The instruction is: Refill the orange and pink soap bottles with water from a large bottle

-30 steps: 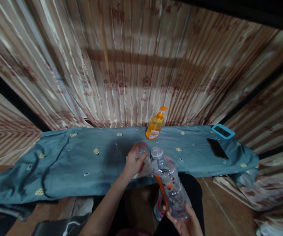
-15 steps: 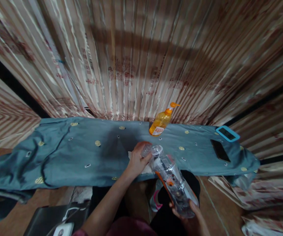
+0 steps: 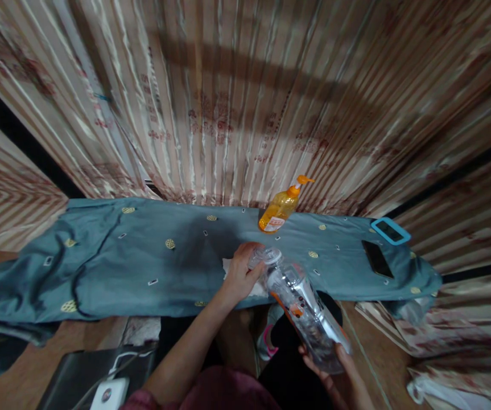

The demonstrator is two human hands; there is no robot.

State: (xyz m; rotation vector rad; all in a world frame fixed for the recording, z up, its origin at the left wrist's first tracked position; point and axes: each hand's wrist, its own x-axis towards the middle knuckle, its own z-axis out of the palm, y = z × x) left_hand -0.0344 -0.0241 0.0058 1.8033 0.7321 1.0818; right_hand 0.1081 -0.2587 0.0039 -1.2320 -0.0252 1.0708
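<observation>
Just in front of the orange pump bottle (image 3: 283,207), your left hand (image 3: 239,277) tips a small clear container (image 3: 256,257) at the mouth of the big bottle (image 3: 302,307) — right hand (image 3: 342,373) wrapped around its base — so steady the mouths before pouring.

Pump bottle (image 3: 280,208) behind clear bottle (image 3: 302,307)

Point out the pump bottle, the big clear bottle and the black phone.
pump bottle (image 3: 277,212), head view, orange body.
clear bottle (image 3: 302,307), head view, mid-body, held by both hands.
black phone (image 3: 377,259), head view, screen centre.
</observation>
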